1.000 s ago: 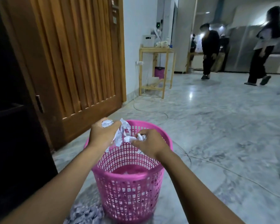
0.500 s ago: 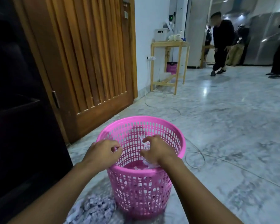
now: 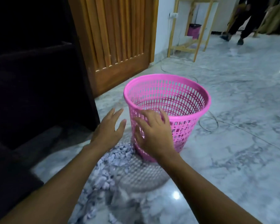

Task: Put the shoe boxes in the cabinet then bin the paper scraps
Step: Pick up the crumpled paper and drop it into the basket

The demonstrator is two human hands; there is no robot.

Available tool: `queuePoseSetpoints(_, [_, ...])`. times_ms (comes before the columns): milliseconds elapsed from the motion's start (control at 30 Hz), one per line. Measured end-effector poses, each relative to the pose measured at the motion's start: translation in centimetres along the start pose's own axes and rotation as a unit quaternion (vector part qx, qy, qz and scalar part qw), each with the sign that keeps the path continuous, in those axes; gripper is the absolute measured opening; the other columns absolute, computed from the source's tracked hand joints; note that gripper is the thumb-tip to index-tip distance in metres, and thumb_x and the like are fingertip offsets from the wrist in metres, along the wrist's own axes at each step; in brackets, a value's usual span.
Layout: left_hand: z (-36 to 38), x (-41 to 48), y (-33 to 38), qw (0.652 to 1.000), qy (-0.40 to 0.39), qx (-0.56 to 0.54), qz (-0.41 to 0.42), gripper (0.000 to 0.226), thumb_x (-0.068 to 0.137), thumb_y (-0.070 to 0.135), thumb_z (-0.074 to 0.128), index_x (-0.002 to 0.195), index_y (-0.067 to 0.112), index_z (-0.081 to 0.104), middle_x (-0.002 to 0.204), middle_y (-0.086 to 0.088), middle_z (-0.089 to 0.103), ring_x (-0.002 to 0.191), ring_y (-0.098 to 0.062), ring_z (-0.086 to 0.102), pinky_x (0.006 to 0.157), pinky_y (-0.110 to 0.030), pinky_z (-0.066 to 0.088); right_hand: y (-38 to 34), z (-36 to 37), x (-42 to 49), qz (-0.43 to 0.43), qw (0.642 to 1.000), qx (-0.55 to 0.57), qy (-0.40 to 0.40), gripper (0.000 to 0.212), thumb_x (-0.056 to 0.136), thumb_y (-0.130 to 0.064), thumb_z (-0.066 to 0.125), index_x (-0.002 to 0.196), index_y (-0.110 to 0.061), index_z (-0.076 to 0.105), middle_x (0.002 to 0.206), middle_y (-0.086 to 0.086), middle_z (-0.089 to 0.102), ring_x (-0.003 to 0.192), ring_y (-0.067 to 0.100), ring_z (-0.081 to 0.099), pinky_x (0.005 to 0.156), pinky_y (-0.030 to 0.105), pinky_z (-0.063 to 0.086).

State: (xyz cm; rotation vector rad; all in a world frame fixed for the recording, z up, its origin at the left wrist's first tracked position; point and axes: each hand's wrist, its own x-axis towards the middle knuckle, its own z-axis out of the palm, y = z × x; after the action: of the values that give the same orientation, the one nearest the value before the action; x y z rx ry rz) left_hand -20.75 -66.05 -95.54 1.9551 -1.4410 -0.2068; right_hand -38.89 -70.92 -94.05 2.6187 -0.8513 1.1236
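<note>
Item 1. My left hand (image 3: 108, 128): fingers straight and spread, palm down, holding nothing. It hovers over the floor (image 3: 233, 151) just to the left of the bin.

Item 2. My right hand (image 3: 153, 135): fingers also straight and fanned out, nothing in its grasp. It lies across the near wall of the bin, below the rim. I cannot tell whether the fingertips press the mesh or stop just short of it.

Item 3. Pink bin (image 3: 184, 126): round plastic mesh basket, upright on the floor, mouth open to the top. It stands between my right hand and a loop of pale cable (image 3: 208, 123) that lies on the floor behind it.

Item 4. Paper scraps (image 3: 118, 152): a heap of small, pale, torn pieces on the floor, against the left foot of the bin, below and between my two forearms. The heap trails toward me, blurred at its near end.

Item 5. Cabinet (image 3: 39, 78): dark, to my left, its inside too dim to make out.

Item 6. Slatted wooden door (image 3: 120, 38): behind the bin, beside the cabinet.

Item 7. Light wooden stand (image 3: 192, 29): farther back by the white wall, with a second pink bin (image 3: 194, 30) under it.

Item 8. A person's legs (image 3: 242, 29), in dark trousers, at the far right.
</note>
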Motion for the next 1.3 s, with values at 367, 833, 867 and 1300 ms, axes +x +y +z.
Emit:
queuePoseSetpoints(367, [3.5, -18.8, -11.9, 0.955, -0.022, 0.111, -0.272, 0.072, 0.093, 0.047, 0.052, 0.154, 0.031, 0.017, 0.162, -0.018, 0.005, 0.15, -0.032, 0.0, 0.121, -0.045, 0.008, -6.4, 10.9, -14.5, -0.046, 0.883, 0.147, -0.444, 0.094, 0.075, -0.081, 0.041, 0.152, -0.029, 0.027, 0.162, 0.017, 0.015, 0.149, 0.034, 0.015, 0.118, 0.052, 0.019])
queuePoseSetpoints(833, [3.9, -24.3, -17.0, 0.963, -0.087, 0.103, -0.232, 0.111, 0.06, 0.089, 0.051, 0.149, 0.051, -0.004, 0.161, 0.003, -0.016, 0.15, -0.024, -0.001, 0.121, -0.046, 0.006, -9.5, 15.6, -19.5, -0.048, 0.924, 0.168, -0.339, 0.035, 0.103, -0.042, 0.038, 0.123, -0.02, 0.056, 0.115, 0.001, 0.059, 0.105, 0.023, 0.054, 0.094, 0.038, 0.04])
queuePoseSetpoints(867, [4.3, -24.2, -17.1, 0.965, -0.09, 0.096, -0.227, 0.112, 0.06, 0.089, 0.052, 0.149, 0.051, -0.003, 0.161, 0.004, -0.016, 0.15, -0.023, -0.002, 0.121, -0.046, 0.005, -9.6, 15.7, -19.5, -0.032, 0.93, 0.181, -0.318, 0.028, 0.104, -0.037, 0.039, 0.115, -0.02, 0.059, 0.105, -0.001, 0.06, 0.096, 0.022, 0.055, 0.088, 0.036, 0.041])
queuePoseSetpoints(1300, [7.8, -24.1, -17.8, 0.973, 0.013, 0.195, -0.127, 0.074, 0.081, 0.062, 0.054, 0.141, 0.02, 0.048, 0.136, -0.015, 0.051, 0.135, -0.034, 0.04, 0.113, -0.052, 0.029, -11.6, 16.6, -12.6, 0.128, 0.879, 0.283, -0.361, 0.046, 0.094, -0.036, 0.063, 0.132, -0.011, 0.057, 0.131, 0.012, 0.062, 0.119, 0.025, 0.057, 0.096, 0.026, 0.038])
